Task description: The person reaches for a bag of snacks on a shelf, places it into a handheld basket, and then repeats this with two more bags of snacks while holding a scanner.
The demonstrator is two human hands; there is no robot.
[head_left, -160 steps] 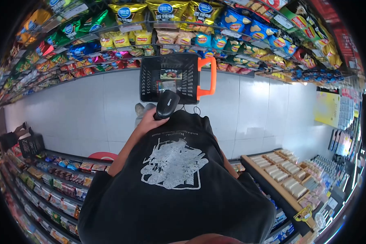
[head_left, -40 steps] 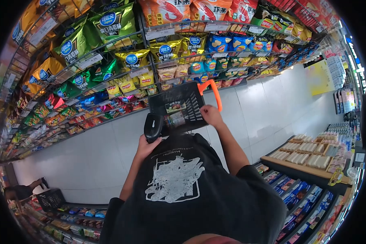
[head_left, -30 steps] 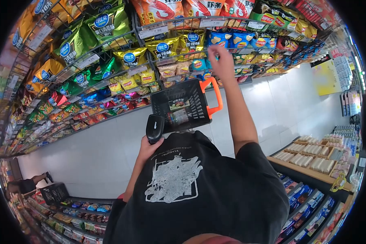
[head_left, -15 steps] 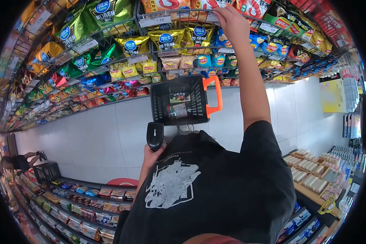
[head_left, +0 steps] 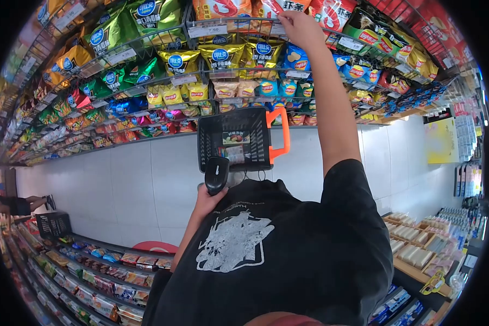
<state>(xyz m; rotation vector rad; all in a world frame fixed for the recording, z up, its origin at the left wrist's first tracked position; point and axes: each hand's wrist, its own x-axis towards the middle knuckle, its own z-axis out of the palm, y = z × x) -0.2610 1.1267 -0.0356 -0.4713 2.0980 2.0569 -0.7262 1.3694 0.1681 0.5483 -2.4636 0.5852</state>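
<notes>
My right hand (head_left: 305, 33) reaches up to the top shelf's wire rim. Its fingers are pressed together beside a white price label (head_left: 277, 28), at the lower edge of a red and white snack bag (head_left: 288, 6); what they pinch, if anything, is hidden. Lower down, my left hand (head_left: 205, 202) is wrapped round the grip of a black handheld scanner (head_left: 217, 173). The scanner's head overlaps the near edge of a black shopping basket (head_left: 206, 127) with an orange handle (head_left: 286, 136). Inside the basket lie a dark green package (head_left: 236, 137) and a clear-looking pack (head_left: 231, 154).
Shelves of snack bags (head_left: 220, 57) run along the far side. Packaged goods (head_left: 100, 271) fill shelves at lower left, near another black basket (head_left: 53, 224) and a person's legs (head_left: 35, 204). At right stand a yellow box (head_left: 441, 141) and wooden trays (head_left: 413, 239).
My right hand has shifted left along the shelf rim. My left hand and the scanner have moved slightly right and now overlap the basket more. The basket sits a little lower and further left in view.
</notes>
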